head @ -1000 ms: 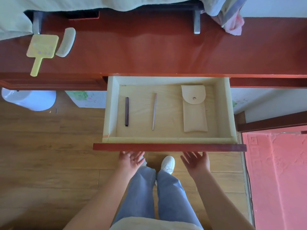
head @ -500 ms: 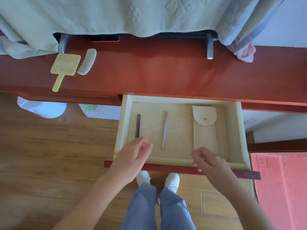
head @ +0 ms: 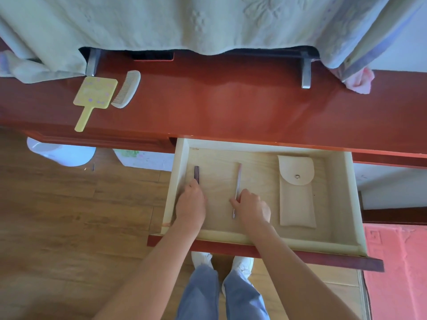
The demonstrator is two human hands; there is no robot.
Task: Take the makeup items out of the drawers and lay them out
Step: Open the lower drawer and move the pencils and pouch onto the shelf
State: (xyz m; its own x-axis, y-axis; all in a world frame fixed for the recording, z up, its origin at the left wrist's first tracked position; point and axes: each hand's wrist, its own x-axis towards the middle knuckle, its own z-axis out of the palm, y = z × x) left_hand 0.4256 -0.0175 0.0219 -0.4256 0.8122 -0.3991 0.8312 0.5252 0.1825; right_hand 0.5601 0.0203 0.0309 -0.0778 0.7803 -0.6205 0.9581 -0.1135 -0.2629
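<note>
The pale wooden drawer (head: 332,236) stands pulled out from the red dresser (head: 231,107). Inside lie a short dark pencil (head: 196,173), a thin pink pencil (head: 238,181) and a beige snap pouch (head: 297,199). My left hand (head: 190,204) is in the drawer's left part, its fingers closed over the lower end of the dark pencil. My right hand (head: 251,207) pinches the thin pink pencil near its lower half. Both pencils still lie on the drawer floor. On the dresser top at the left rest a yellow hand mirror (head: 93,98) and a pale comb (head: 127,88).
A light green cloth (head: 184,21) hangs over the dresser's back, with a pink cloth (head: 358,82) at the right. Below are wooden floor (head: 57,215), a white bin (head: 62,153) under the dresser, a red mat (head: 397,269) at the right, and my legs and white shoes (head: 221,262).
Both hands went from below the drawer front up into the drawer and closed on the two pencils. The view has tilted up, showing more of the cloth.
</note>
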